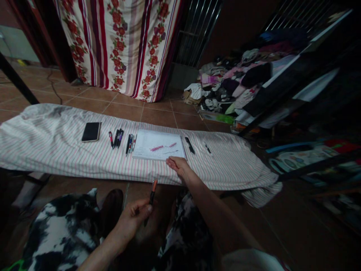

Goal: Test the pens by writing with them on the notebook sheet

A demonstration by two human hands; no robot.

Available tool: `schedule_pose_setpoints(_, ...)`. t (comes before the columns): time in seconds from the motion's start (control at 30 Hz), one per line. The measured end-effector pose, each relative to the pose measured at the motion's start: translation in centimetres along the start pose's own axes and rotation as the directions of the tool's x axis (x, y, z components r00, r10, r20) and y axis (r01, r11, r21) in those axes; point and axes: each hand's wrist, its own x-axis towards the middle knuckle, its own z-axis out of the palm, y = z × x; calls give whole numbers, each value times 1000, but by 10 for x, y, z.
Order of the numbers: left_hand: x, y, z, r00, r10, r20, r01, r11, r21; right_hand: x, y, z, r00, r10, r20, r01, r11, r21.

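Left hand: the left hand (135, 215) is low, just in front of the worktop (70, 160); its grip pinches a pen (153, 192) between thumb and fingers.
Pen in hand: it is dark with an orange top end, and it stands up with a small tilt.
Right hand: the right hand (179, 165) is at the near right corner of the notebook (145, 139); its grip is stretched out, fingers straight and side by side. I cannot tell if they press on the page.
Notebook: it lies flat, with its rings on the right side and pink shapes on the page.
Left of notebook: 2 bunches of pens, the near bunch (130, 144) just beside it and the far bunch (117, 138) next along, then a black flat thing (91, 131).
Right of notebook: a black pen (190, 145) and a smaller pen (208, 148).
Cloth: a striped cloth (231, 162) covers the worktop.
Behind: a flowery curtain (118, 45) and a heap of clothes (234, 81).
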Motion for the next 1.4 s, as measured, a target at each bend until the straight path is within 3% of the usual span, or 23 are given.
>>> schedule_pose_setpoints(0.37, -18, 3, 4, 998, 65, 9, -65, 998, -13, -34, 3, -21, 995, -94, 30, 92, 994, 57)
schedule_pose_setpoints(0.57, -27, 6, 7, 995, 98, -17, -99, 992, -78, -86, 0, -12, 974, -170, 147, 169, 985, 21)
schedule_pose_setpoints(0.67, -29, 3, 7, 994, 97, -54, -102, 991, -85, -129, -1, -5, 940, -222, 258, 229, 973, 1)
schedule_pose_setpoints(0.8, -33, 4, 9, 986, 130, -104, -137, 988, -66, -179, -3, 0, 798, -358, 485, 459, 883, -103)
schedule_pose_setpoints(0.87, -35, 7, 12, 984, 150, -95, -157, 985, -68, -195, -6, 2, 784, -340, 519, 485, 857, -172)
schedule_pose_setpoints(0.97, -39, 12, 15, 986, 162, -24, -164, 982, -94, -207, -10, 4, 809, -332, 486, 489, 839, -241)
schedule_pose_setpoints(1.07, -41, 18, 17, 979, 182, 96, -164, 971, -171, -213, -15, 4, 800, -366, 476, 519, 820, -241)
schedule_pose_setpoints(1.2, -41, 24, 16, 961, 142, 238, -57, 942, -329, -218, -21, 1, 796, -404, 451, 538, 813, -220)
schedule_pose_setpoints(1.4, -40, 29, 13, 898, 129, 421, 67, 906, -418, -220, -27, -7, 805, -389, 448, 504, 847, -171)
